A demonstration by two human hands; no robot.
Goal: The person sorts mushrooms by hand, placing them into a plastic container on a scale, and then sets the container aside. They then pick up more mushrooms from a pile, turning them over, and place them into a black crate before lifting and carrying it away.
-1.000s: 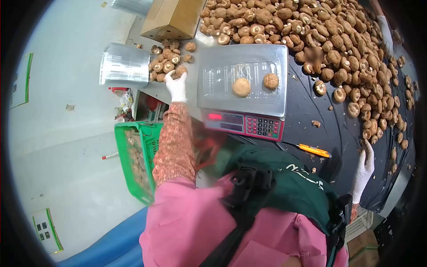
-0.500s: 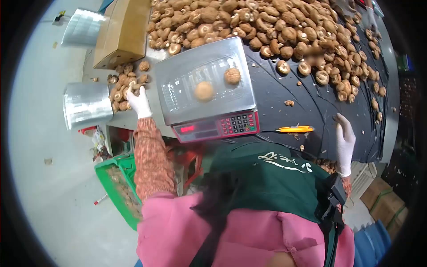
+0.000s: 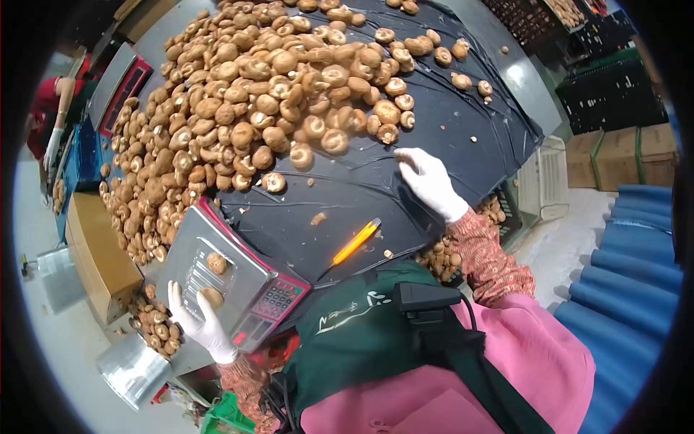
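Observation:
My left hand (image 3: 199, 323), in a white glove, is over the left edge of the metal tray of the scale (image 3: 224, 267), fingers apart and holding nothing. Two mushrooms lie on that tray, one at the middle (image 3: 216, 262) and one (image 3: 210, 297) close to my left fingers. My right hand (image 3: 431, 182), also gloved, hovers above the black sheeting (image 3: 361, 181) just below the mushroom pile (image 3: 246, 108), its fingers spread slightly with nothing between them. A yellow-orange knife (image 3: 356, 241) lies on the sheeting between the scale and my right hand.
Small mushrooms (image 3: 155, 327) sit beside a metal bucket (image 3: 135, 369) and a cardboard box (image 3: 101, 260) at the left. Another person (image 3: 59, 108) stands by a second scale (image 3: 119, 87). A crate of mushrooms (image 3: 442, 259) is below the table edge, near a white crate (image 3: 543, 177).
The view has swung to the right. My left hand has left the small mushrooms by the bucket and come to the scale. My right hand has moved up over the sheeting near the pile.

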